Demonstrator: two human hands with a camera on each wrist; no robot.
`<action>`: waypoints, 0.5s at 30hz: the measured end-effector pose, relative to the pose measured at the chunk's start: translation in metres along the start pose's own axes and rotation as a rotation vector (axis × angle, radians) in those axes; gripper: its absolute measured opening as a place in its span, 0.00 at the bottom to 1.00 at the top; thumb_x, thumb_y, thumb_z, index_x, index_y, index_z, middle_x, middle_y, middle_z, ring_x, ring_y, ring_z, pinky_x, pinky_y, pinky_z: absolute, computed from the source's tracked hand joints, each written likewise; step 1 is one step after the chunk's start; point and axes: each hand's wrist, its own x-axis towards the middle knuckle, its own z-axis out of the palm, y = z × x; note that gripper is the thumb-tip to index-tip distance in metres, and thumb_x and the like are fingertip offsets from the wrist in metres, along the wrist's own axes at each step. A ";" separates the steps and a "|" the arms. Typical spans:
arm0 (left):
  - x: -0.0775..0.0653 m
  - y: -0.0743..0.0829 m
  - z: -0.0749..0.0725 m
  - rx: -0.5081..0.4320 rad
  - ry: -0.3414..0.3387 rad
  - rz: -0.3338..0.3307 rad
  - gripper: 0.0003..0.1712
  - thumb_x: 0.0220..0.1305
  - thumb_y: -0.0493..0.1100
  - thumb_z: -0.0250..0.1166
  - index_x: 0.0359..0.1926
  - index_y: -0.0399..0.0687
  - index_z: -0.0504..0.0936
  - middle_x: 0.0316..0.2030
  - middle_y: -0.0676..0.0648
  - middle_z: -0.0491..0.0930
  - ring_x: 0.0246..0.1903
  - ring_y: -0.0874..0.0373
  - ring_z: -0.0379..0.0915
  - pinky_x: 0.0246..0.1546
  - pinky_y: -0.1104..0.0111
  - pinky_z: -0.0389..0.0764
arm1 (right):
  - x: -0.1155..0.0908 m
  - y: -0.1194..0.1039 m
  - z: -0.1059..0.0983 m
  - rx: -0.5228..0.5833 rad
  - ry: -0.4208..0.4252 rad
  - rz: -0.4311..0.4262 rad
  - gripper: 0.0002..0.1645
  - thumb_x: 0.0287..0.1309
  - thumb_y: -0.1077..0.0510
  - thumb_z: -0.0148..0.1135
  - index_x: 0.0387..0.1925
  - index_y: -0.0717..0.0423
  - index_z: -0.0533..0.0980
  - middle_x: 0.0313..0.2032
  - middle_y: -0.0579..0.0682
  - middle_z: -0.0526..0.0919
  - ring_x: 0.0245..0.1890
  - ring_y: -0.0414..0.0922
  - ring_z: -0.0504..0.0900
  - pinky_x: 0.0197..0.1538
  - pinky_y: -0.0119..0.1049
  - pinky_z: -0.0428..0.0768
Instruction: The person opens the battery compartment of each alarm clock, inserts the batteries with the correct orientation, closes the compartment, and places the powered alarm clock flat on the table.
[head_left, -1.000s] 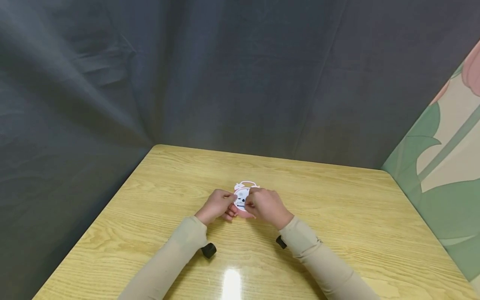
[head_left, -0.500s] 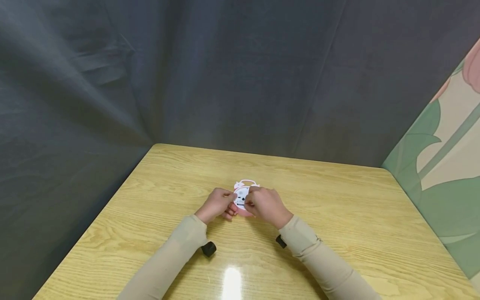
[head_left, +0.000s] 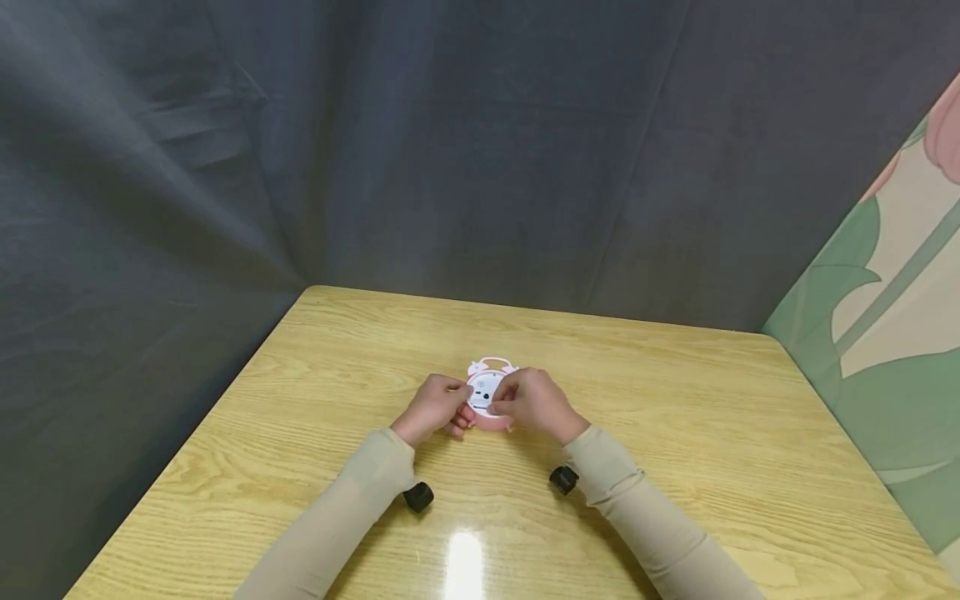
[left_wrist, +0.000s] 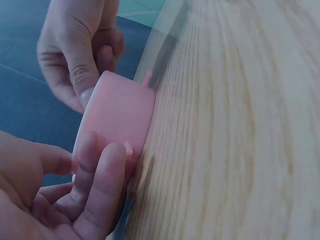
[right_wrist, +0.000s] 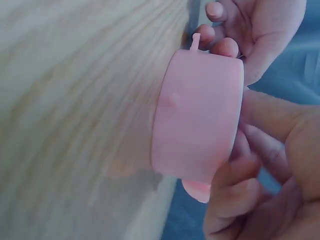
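Note:
A pink twin-bell alarm clock (head_left: 483,383) lies with its white back up on the table, its handle and bells toward the far side. My left hand (head_left: 433,408) grips its left side, thumb on the back's rim and fingers around the pink casing (left_wrist: 119,112). Over the lower right of the back is my right hand (head_left: 538,404), thumb and index finger touching the surface beside a thin dark slot. From the right wrist view, the clock's casing (right_wrist: 200,115) and little feet show, but whatever lies under the right fingertips is hidden.
The wooden table (head_left: 675,417) runs back to a dark grey curtain (head_left: 480,167). A floral panel (head_left: 892,333) stands along the right side. Black wrist devices (head_left: 417,497) hang beneath both cuffs.
My right hand has shifted slightly and its fingers lie flatter, showing more of the clock's back. The dark slot low on the back looks narrower. The left hand keeps its grip.

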 end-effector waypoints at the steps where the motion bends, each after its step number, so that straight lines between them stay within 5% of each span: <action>1: 0.000 0.000 0.000 0.001 0.000 -0.002 0.18 0.74 0.39 0.53 0.52 0.27 0.79 0.20 0.45 0.79 0.16 0.60 0.74 0.18 0.68 0.84 | 0.001 0.002 0.000 0.028 0.002 0.051 0.11 0.49 0.57 0.79 0.32 0.54 0.83 0.27 0.45 0.80 0.27 0.40 0.73 0.29 0.32 0.73; 5: 0.001 0.001 0.000 0.007 0.002 -0.007 0.18 0.74 0.39 0.54 0.52 0.27 0.79 0.21 0.44 0.80 0.16 0.60 0.74 0.19 0.68 0.85 | 0.002 0.008 0.000 0.124 -0.003 0.270 0.43 0.45 0.51 0.81 0.60 0.58 0.71 0.47 0.59 0.80 0.43 0.50 0.78 0.45 0.41 0.79; 8: 0.001 0.001 0.000 0.017 0.005 -0.008 0.17 0.74 0.39 0.53 0.51 0.28 0.79 0.22 0.44 0.80 0.17 0.60 0.74 0.19 0.68 0.85 | 0.003 0.011 0.000 0.189 -0.046 0.370 0.59 0.47 0.47 0.80 0.72 0.61 0.57 0.64 0.65 0.72 0.60 0.56 0.74 0.61 0.51 0.76; 15: 0.001 0.003 0.002 0.034 0.009 -0.012 0.17 0.74 0.39 0.53 0.51 0.28 0.79 0.22 0.43 0.80 0.17 0.60 0.74 0.19 0.69 0.85 | 0.002 0.016 -0.002 0.355 -0.143 0.402 0.59 0.51 0.48 0.78 0.73 0.68 0.55 0.71 0.66 0.63 0.66 0.56 0.67 0.68 0.56 0.69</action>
